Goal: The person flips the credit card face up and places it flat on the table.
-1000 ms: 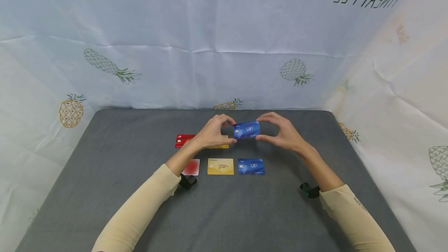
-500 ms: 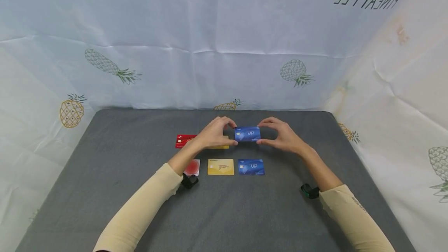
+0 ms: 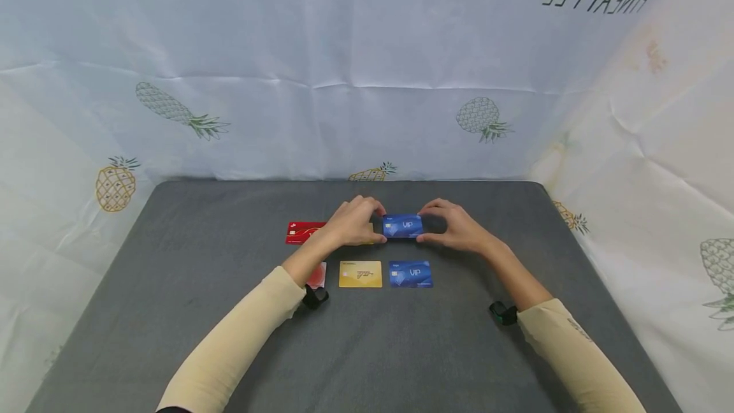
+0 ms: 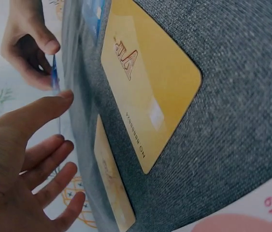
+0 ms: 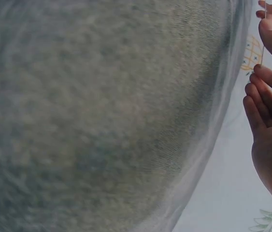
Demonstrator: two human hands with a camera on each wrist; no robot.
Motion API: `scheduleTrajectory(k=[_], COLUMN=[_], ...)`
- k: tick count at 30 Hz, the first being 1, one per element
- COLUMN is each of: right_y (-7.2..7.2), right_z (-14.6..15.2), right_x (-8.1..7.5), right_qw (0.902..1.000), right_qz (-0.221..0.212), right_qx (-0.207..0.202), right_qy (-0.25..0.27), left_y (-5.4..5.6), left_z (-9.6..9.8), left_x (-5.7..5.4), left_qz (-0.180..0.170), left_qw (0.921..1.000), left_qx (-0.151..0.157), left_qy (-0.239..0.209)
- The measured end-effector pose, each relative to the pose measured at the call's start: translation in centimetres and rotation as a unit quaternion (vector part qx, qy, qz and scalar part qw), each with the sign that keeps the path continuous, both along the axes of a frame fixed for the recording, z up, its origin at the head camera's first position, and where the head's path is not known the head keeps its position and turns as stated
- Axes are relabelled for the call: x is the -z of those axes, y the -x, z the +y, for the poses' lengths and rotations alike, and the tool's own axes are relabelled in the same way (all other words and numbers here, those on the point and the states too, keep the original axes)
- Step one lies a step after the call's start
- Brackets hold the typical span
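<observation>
A blue VIP card (image 3: 402, 226) is held by its two short ends over the far part of the table. My left hand (image 3: 352, 223) pinches the left end, thumb at the lower corner and a fingertip at the upper. At the opposite end my right hand (image 3: 457, 225) grips it in the same way. The left wrist view shows this card almost edge-on. Just left of it, a red card (image 3: 301, 232) and a gold card (image 4: 111, 179) lie partly hidden behind my left hand and forearm.
Nearer the body lie a second blue VIP card (image 3: 411, 274), another gold card (image 3: 360, 274) and a white card with a pink circle (image 3: 317, 276), partly covered by my left arm. The grey table (image 3: 401, 349) ends at a pineapple-print curtain (image 3: 344, 132).
Both hands have lowered the blue VIP card toward the table and a little toward the body, and its tilt has levelled out. The lying cards have stayed put.
</observation>
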State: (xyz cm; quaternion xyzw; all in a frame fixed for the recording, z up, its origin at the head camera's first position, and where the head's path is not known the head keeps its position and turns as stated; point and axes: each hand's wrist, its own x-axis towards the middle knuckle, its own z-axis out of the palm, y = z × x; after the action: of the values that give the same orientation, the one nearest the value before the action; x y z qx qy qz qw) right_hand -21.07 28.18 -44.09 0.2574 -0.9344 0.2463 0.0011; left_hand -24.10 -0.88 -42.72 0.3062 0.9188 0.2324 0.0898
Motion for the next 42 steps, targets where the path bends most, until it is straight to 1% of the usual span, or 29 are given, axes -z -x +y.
scheduleTrajectory(k=[7,15,20,25,33,39,42], right_y=[0.1,0.3,0.3,0.2,0.6,0.9,1.0], right_z=[-0.3,-0.4,-0.5,-0.7,-1.5,-1.8,-1.8], right_x=[0.8,1.0,1.2,1.2,1.1,1.1,1.0], right_qw=[0.9997,0.9993,0.9990,0.9988,0.9983,0.9986,0.9994], right_qz=[-0.020,-0.026,-0.031,-0.026,-0.024,-0.021,-0.003], right_qx=[0.007,0.004,0.002,0.001,-0.003,-0.011,-0.014], right_qy=[-0.012,-0.025,-0.033,-0.042,-0.054,-0.047,-0.033], left_y=[0.0,0.0,-0.1,-0.1,-0.2,-0.4,-0.6], left_z=[0.2,0.2,0.2,0.2,-0.3,-0.8,-1.3], left_x=[0.5,0.6,0.7,0.8,0.7,0.7,0.6], left_qz=[0.012,0.017,0.005,-0.005,-0.012,-0.020,-0.024], left_qw=[0.9997,0.9994,0.9993,0.9992,0.9987,0.9986,0.9989], left_qx=[0.000,-0.004,-0.006,-0.009,-0.021,-0.020,-0.016], left_qy=[0.022,0.030,0.038,0.038,0.044,0.044,0.038])
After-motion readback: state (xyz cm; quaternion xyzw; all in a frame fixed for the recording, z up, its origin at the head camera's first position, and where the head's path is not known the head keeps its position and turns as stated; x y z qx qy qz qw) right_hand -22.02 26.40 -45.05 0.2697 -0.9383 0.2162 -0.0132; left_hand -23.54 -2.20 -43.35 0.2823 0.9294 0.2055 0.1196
